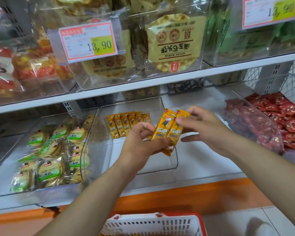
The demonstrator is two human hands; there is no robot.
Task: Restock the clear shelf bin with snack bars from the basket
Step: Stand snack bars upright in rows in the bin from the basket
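Note:
Two orange-yellow snack bars (167,130) are held side by side over the clear shelf bin (157,169). My left hand (140,143) grips their lower ends from the left. Pinching their upper ends from the right is my right hand (203,126). A row of several matching snack bars (124,125) stands at the back of the bin, behind my hands. The white basket with a red rim (152,223) sits at the bottom of the view, below the shelf; its contents are mostly cut off.
A clear bin of green-labelled round biscuits (54,154) is to the left. Red wrapped sweets (269,120) fill the bin to the right. The upper shelf (143,84) carries bagged flat cakes and price tags. An orange shelf base (194,196) runs below.

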